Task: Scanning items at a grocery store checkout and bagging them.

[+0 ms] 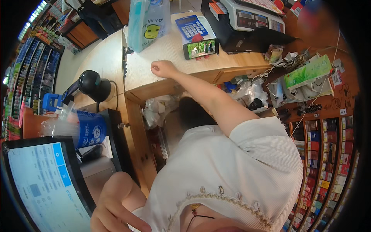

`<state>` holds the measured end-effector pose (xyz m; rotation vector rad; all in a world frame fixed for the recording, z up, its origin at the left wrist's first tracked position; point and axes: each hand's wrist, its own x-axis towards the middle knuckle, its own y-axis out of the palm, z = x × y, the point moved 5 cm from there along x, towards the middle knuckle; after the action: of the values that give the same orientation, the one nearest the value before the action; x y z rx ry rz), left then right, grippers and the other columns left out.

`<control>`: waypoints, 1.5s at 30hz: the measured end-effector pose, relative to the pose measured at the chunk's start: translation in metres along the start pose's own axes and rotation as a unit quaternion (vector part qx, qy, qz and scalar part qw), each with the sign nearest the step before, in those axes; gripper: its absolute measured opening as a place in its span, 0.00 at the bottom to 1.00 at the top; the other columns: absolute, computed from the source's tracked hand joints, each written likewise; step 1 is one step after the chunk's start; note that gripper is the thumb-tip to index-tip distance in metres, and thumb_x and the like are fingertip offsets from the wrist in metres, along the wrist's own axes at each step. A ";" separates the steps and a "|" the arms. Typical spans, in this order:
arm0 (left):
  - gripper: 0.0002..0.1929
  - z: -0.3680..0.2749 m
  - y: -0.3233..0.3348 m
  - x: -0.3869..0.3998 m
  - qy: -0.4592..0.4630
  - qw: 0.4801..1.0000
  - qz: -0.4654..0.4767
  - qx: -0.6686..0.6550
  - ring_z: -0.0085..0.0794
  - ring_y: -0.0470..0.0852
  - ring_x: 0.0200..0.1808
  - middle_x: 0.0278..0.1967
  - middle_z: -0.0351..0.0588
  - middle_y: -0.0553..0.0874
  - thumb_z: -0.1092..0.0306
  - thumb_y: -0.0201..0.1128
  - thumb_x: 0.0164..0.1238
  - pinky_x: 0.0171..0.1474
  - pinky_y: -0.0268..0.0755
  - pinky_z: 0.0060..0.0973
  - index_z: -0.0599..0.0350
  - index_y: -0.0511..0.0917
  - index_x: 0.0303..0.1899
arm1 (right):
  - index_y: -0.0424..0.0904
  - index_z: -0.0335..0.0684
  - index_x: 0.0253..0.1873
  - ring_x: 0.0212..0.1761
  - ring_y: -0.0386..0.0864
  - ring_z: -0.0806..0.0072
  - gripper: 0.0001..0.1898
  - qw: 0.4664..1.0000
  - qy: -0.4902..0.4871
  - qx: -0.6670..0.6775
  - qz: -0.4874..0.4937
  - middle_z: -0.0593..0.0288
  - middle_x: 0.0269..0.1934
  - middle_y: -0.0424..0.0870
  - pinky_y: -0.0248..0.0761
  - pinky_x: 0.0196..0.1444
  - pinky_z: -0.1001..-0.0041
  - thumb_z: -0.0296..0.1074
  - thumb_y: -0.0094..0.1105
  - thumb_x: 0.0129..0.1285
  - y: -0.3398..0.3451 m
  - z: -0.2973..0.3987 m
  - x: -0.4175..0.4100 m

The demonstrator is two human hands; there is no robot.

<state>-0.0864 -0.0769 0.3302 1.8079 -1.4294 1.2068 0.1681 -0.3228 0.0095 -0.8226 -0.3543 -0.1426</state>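
Observation:
My right hand (pixel 164 69) rests in a loose fist on the pale wooden counter (pixel 139 69), with nothing seen in it. Beyond it a smartphone (pixel 201 49) leans sideways on a small red stand, its screen showing a scene with people among greenery. A blue calculator (pixel 191 27) lies behind the phone. Left of that stands a plastic carrier bag (pixel 149 32) with a yellow smiley. Down at the lower left, my left hand (pixel 116 210) is raised close to my face, its fingers bent and apart. The picture's lower edge cuts off some of its fingertips.
A lit monitor (pixel 46 185), a blue tub (pixel 91 127) and a black desktop scanner (pixel 94 85) stand on the left. A weighing scale (pixel 258 17) is at far right. Shelves of small packs (pixel 330 174) line the right side. A person's dark trousers (pixel 98 20) show at upper left.

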 end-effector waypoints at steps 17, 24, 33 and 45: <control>0.09 0.015 -0.018 0.009 -0.100 0.986 0.010 -0.133 0.28 0.75 0.35 0.46 0.40 0.75 0.67 0.56 0.58 0.30 0.69 0.24 0.51 0.77 0.41 | 0.75 0.42 0.30 0.26 0.74 0.66 0.07 0.998 -0.051 0.018 -0.024 0.60 0.22 0.75 0.66 0.29 0.71 0.37 0.51 0.50 0.001 0.010 -0.008; 0.11 0.038 -0.018 0.002 -0.143 0.952 -0.232 -0.140 0.30 0.78 0.30 0.38 0.46 0.78 0.60 0.58 0.57 0.30 0.69 0.21 0.54 0.77 0.38 | 0.76 0.41 0.30 0.24 0.73 0.67 0.07 0.999 -0.028 0.038 -0.026 0.60 0.21 0.74 0.66 0.28 0.72 0.37 0.52 0.49 -0.008 -0.001 -0.007; 0.10 0.040 -0.027 0.011 -0.145 0.958 -0.155 -0.193 0.27 0.77 0.26 0.31 0.43 0.80 0.58 0.57 0.58 0.26 0.69 0.18 0.53 0.78 0.34 | 0.76 0.41 0.30 0.24 0.73 0.69 0.07 0.999 -0.022 0.045 -0.019 0.60 0.21 0.74 0.66 0.27 0.73 0.37 0.52 0.50 -0.003 0.003 -0.007; 0.10 0.020 -0.015 0.002 -0.133 0.965 -0.185 -0.130 0.36 0.77 0.34 0.38 0.47 0.77 0.65 0.57 0.57 0.30 0.70 0.25 0.55 0.77 0.39 | 0.75 0.42 0.30 0.23 0.73 0.68 0.07 0.998 -0.038 0.050 -0.015 0.61 0.21 0.74 0.65 0.27 0.73 0.37 0.52 0.49 -0.002 0.011 -0.004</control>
<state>-0.0653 -0.0900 0.3245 1.9849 -1.2405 0.5791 0.1605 -0.3162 0.0167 -0.7255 -0.4413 -0.1201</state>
